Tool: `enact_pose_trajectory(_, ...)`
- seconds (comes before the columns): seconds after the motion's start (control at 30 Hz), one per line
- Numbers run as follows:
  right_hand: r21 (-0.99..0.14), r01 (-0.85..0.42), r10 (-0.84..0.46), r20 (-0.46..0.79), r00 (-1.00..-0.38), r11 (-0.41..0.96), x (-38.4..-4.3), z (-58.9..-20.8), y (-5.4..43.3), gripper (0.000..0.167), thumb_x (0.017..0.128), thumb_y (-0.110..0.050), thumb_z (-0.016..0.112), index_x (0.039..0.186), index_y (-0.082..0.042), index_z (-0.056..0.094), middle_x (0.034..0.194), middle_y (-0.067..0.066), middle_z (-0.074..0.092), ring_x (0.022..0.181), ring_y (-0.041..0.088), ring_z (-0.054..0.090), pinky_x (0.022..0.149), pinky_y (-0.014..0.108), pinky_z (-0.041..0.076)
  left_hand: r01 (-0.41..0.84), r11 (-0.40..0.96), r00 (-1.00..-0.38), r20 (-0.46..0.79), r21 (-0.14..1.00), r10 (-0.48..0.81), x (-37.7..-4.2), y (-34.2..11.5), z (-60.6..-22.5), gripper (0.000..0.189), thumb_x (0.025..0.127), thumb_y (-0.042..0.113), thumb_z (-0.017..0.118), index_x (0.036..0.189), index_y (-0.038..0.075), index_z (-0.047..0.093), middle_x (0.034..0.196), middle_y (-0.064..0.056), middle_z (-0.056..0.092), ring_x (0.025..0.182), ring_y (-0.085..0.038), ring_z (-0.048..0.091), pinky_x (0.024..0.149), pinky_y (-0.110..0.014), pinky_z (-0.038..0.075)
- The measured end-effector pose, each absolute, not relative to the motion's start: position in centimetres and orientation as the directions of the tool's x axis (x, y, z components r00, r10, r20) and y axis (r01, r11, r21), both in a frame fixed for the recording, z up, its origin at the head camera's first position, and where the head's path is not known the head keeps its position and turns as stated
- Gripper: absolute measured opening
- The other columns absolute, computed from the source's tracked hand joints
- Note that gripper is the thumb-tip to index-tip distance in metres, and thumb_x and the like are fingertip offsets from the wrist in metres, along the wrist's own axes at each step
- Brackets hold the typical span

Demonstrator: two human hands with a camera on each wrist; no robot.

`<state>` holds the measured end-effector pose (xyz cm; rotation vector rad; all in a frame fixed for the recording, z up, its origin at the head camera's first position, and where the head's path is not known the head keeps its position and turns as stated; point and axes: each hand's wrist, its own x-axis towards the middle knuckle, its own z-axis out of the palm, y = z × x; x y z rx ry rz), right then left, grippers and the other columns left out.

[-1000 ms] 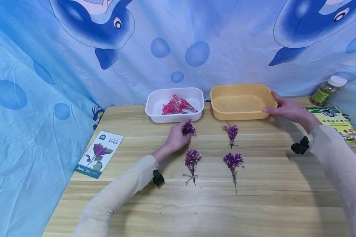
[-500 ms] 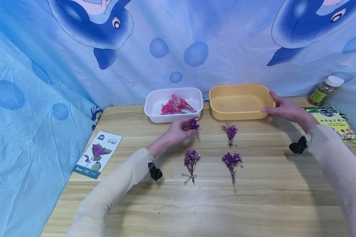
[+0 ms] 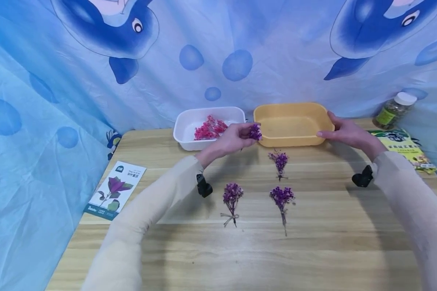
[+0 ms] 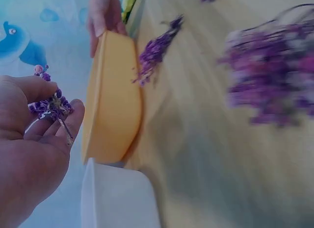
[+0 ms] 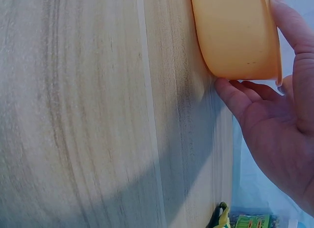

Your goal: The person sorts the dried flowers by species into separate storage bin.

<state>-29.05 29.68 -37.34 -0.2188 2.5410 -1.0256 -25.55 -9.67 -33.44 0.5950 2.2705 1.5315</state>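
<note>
Purple sprig [image 3: 255, 132] nearer yellow tub [image 3: 291, 142], white tub [image 3: 191, 145] alongside.

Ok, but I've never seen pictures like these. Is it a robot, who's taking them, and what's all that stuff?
No robot, just a person working bare-handed. The wide picture comes from a camera worn on the head, looking down. The two close ones come from wrist cameras, so they look tipped sideways.

The left grip, a real hand, pinches a small purple bunch. The right grip holds one end of the yellow tub.

On the table lie three more purple bunches. The white tub has pink flowers inside.
</note>
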Motion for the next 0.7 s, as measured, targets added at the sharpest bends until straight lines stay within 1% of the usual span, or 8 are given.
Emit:
enact_pose_trajectory(0.13, -0.691, -0.004, -0.28, -0.287, -0.916, 0.723, -29.1, -37.6, 29.6, 0.105, 0.096, -0.048, 0.064, 0.156, -0.016, -0.016, 0.162, 0.023, -0.008, 0.147, 0.047, 0.005, 0.114, 0.065, 0.017, 0.144, 0.339, -0.858, -0.053, 0.93, 0.51, -27.4, -8.2, -33.3, 0.06, 0.092, -0.007, 0.065, 0.148, 0.006, 0.047, 0.14, -0.02, 0.055, 0.128, -0.025, 0.055, 0.094, -0.022, 0.051)
enact_pose_trajectory(0.27, -0.696, -0.002, -0.28, -0.286, -0.916, 0.718, -29.2, -37.6, 29.5, 0.105, 0.096, -0.048, 0.065, 0.156, -0.018, -0.016, 0.163, 0.023, -0.006, 0.147, 0.045, 0.006, 0.115, 0.063, 0.018, 0.153, 0.369, -0.859, -0.061, 0.917, 0.508, -29.1, -6.6, -33.4, 0.058, 0.093, -0.005, 0.066, 0.147, 0.008, 0.05, 0.14, -0.02, 0.056, 0.129, -0.024, 0.054, 0.094, -0.022, 0.051)
enact_pose_trajectory(0.43, -0.701, -0.01, -0.285, -0.277, -0.918, 0.714, -29.3, -37.3, 29.4, 0.104, 0.096, -0.048, 0.065, 0.157, -0.019, -0.015, 0.164, 0.017, -0.009, 0.149, 0.041, 0.002, 0.116, 0.062, 0.015, 0.188, 0.421, -0.86, -0.059, 0.887, 0.507, -30.9, -4.6, -33.0, 0.06, 0.092, -0.005, 0.067, 0.148, 0.009, 0.049, 0.141, -0.019, 0.056, 0.128, -0.024, 0.054, 0.099, -0.021, 0.047)
enact_pose_trajectory(0.5, -0.695, -0.01, -0.278, -0.275, -0.92, 0.719, -29.3, -37.2, 29.4, 0.104, 0.095, -0.049, 0.065, 0.157, -0.019, -0.014, 0.164, 0.015, -0.01, 0.149, 0.04, 0.001, 0.117, 0.061, 0.014, 0.192, 0.434, -0.861, -0.062, 0.881, 0.506, -31.4, -3.9, -32.9, 0.061, 0.092, -0.006, 0.066, 0.148, 0.01, 0.049, 0.14, -0.018, 0.056, 0.127, -0.023, 0.055, 0.098, -0.02, 0.047)
enact_pose_trajectory(0.7, -0.686, 0.025, -0.25, -0.298, -0.921, 0.727, -29.1, -36.9, 29.4, 0.106, 0.094, -0.053, 0.064, 0.156, -0.021, -0.016, 0.164, 0.017, -0.01, 0.148, 0.043, 0.002, 0.116, 0.062, 0.014, 0.206, 0.462, -0.855, -0.071, 0.863, 0.513, -32.6, -2.0, -33.3, 0.061, 0.091, -0.007, 0.065, 0.147, 0.01, 0.05, 0.14, -0.014, 0.058, 0.125, -0.02, 0.055, 0.096, -0.017, 0.046)
